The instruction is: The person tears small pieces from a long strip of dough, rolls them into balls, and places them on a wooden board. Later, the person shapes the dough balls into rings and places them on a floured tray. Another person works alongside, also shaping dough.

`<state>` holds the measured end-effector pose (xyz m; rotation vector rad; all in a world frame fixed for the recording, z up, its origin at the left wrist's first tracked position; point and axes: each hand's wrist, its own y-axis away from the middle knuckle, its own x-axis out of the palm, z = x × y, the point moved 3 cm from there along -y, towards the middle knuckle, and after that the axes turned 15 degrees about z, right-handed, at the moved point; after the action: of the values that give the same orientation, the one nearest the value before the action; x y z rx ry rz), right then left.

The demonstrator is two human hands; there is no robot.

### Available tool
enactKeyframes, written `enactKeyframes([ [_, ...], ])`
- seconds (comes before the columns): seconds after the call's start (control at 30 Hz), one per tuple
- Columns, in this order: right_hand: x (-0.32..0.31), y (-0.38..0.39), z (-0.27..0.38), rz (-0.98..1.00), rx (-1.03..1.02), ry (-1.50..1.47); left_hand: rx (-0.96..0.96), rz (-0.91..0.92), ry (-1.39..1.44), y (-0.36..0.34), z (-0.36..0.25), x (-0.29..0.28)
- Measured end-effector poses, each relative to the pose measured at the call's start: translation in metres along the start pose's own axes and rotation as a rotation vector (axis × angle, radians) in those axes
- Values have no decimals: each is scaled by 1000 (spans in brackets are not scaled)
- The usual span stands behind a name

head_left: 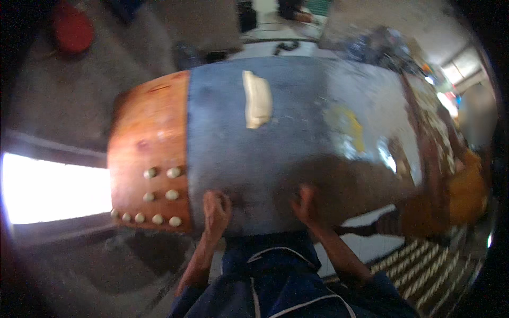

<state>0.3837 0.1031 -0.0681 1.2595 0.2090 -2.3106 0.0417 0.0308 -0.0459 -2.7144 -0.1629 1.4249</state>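
My left hand rests at the near edge of the dark grey tabletop, its fingers curled in. To its right, my right hand is also curled low over the table, somewhat smeared by motion. What either hand holds, if anything, is hidden under the fingers. Left of my left hand, several small pale dough balls sit in rows on an orange-brown wooden board. Farther back on the grey top lies a long pale slab of dough, apart from both hands.
Wet shine and a yellow smear mark the table's right part. At the right edge stands a person in an orange garment. Rows of pale dough strips lie on a dark rack at lower right. Crumpled plastic bags lie beyond the table.
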Motion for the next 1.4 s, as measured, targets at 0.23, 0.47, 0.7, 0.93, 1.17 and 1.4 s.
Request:
enactKeyframes([
  [0.23,-43,39,-5,-1,23,226,122,338,161,21,12,-94],
  [0.47,-43,-84,219,52,-285,62,-170,-406,123,89,68,-237],
  [0.7,64,-220,526,10,-1059,-500,-278,-562,155,96,190,-279],
  [0.93,124,-176,411,68,-483,-165,-481,-344,-90,85,160,-272],
  [1.17,48,-64,199,-142,-11,33,-30,-5,438,-127,30,-52],
  [1.4,-1,-103,111,-239,239,-628,-47,-34,334,-264,-35,64],
])
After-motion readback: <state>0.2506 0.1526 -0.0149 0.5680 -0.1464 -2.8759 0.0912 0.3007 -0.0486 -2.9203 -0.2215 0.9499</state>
